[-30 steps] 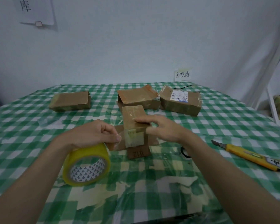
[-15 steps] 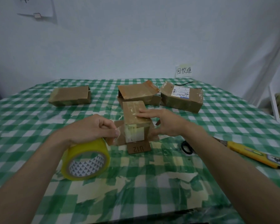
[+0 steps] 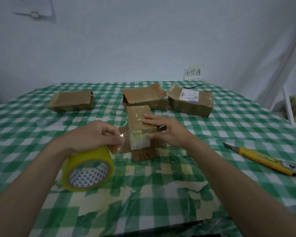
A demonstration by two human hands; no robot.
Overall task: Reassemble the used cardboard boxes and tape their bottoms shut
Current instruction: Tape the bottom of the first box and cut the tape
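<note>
**Tape strip drawn toward the small box**

The small, worn brown cardboard box (image 3: 140,127) is sitting mid-surface on the green-checked cloth surface (image 3: 229,120); it looks light and easily crushed, so flat pressure on top suits it. The right hand (image 3: 166,130) is lying open across its top and near corner. The left hand (image 3: 94,134), just left of the box, is pinching the sticky clear strip above the yellow tape roll (image 3: 87,170). Compared with a second ago, the strip is reaching closer to the box.

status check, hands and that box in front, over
Left hand pinching clear tape end, yellow tape roll under it. Right hand pressing down small box. Utility knife lies clear, right.
</note>
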